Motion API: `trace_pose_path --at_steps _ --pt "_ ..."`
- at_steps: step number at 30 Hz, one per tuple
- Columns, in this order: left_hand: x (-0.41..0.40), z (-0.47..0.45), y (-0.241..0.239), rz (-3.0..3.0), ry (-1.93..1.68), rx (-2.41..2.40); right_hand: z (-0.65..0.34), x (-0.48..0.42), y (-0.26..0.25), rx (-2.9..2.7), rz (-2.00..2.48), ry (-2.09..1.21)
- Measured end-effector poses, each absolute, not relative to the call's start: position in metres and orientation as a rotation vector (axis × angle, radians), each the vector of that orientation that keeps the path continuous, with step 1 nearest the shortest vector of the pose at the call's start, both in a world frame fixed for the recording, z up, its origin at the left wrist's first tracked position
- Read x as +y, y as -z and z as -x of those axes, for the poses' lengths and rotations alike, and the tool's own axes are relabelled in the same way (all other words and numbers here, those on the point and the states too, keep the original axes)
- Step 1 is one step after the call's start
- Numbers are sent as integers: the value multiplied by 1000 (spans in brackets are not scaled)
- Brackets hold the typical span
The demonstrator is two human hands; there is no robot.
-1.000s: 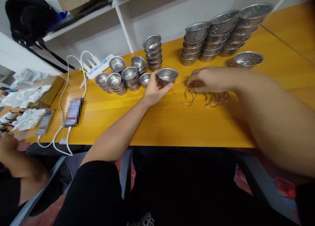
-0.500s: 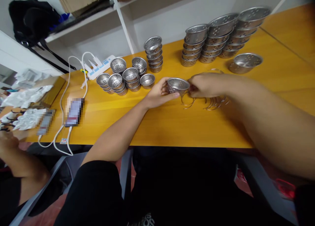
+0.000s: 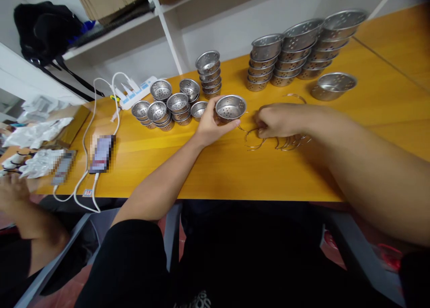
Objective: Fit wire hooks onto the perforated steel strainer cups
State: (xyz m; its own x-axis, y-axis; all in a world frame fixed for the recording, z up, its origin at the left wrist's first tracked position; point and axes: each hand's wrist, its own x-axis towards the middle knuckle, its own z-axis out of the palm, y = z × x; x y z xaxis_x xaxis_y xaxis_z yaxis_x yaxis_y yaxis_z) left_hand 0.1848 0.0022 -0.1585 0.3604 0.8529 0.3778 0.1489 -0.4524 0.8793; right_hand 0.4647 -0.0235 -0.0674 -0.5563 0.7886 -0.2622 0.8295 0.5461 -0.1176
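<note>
My left hand [image 3: 211,126] is wrapped round a perforated metal cup [image 3: 230,107], tilted with its mouth facing up towards me. Just right of it, my right hand [image 3: 273,120] is closed, knuckles up, over the table. Parts of a thin wire ring [image 3: 242,128] show at its fingertips, beside the cup. Another wire ring [image 3: 255,147] lies just below the fingers. Several more wire rings [image 3: 285,144] are spread under and below the right wrist, partly hidden by it.
Small perforated cups [image 3: 161,89] stand in stacks at left, with a taller stack [image 3: 208,70] behind. Larger cups [image 3: 267,57] are stacked at the back right, and a single cup [image 3: 332,86] is nearby. A power strip [image 3: 138,92], cables and phone [image 3: 102,153] lie left. Another person's hand [image 3: 15,189] shows at far left.
My left hand has drawn the cup leftward and slightly up, away from my right hand, and tilted it more. The right hand has shifted slightly and stays closed by the rings.
</note>
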Motion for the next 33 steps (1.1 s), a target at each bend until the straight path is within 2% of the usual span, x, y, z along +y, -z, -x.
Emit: trace_pose_path --at_steps 12,20,26,33 --pt "5 -182 162 -1883 -1145 896 -479 -25 45 2708 -1429 562" --pt "21 -177 173 -1859 -1248 887 -487 -16 50 2865 -1421 793" --pt "14 -173 162 -1926 -1242 890 -490 -9 55 2945 -1546 629" --pt "10 -175 160 -1820 -1270 917 -490 -4 71 3099 -1632 879"
